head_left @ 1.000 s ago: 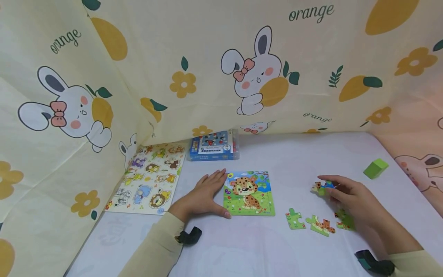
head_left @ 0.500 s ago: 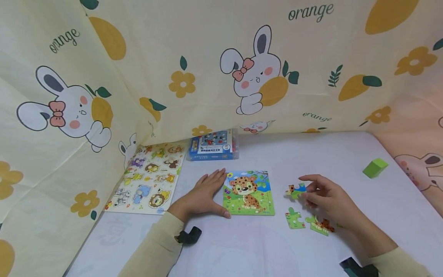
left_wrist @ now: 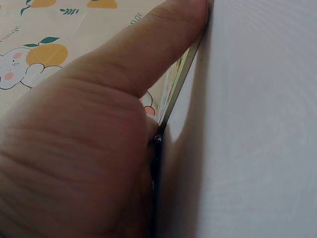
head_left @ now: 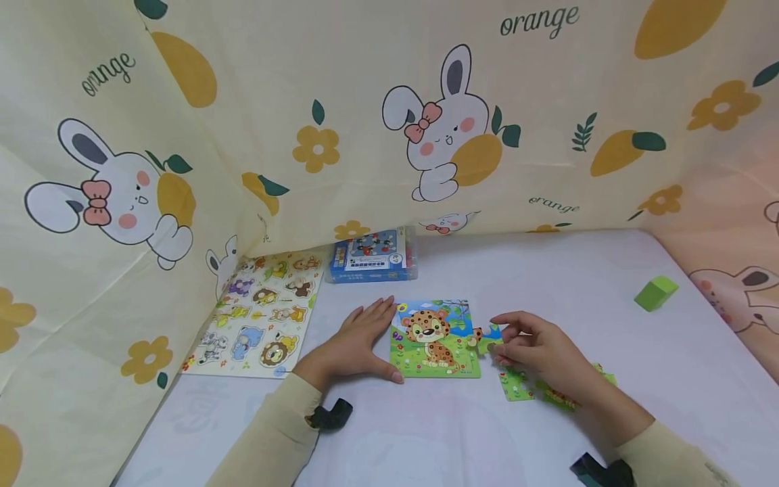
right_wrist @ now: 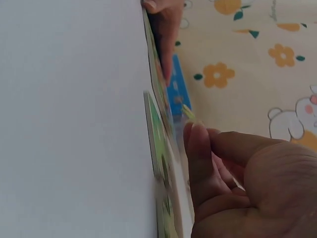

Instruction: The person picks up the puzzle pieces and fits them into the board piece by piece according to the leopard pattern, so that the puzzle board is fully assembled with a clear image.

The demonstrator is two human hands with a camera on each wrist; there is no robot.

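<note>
In the head view a square leopard puzzle board [head_left: 433,338] lies flat on the white table. My left hand [head_left: 356,348] rests at its left side, fingers straight and spread, thumb along the lower left corner. Between thumb and fingertips my right hand [head_left: 535,348] pinches a jigsaw piece [head_left: 485,340] with green, blue and spotted brown on it. That piece overlaps the board's right edge in the head view. A green jigsaw piece [head_left: 516,385] lies below the right hand. Further pieces beside it are partly hidden by the hand and wrist.
A large animal puzzle board [head_left: 255,314] lies at the left, and a blue box [head_left: 373,256] stands at the back. A green block [head_left: 656,293] sits at the far right. Printed curtains [head_left: 353,101] enclose the table [head_left: 395,439] at the back and sides.
My right hand has moved left with the jigsaw piece, from above the loose pieces to the leopard board's right edge. My left hand has stayed beside the board.
</note>
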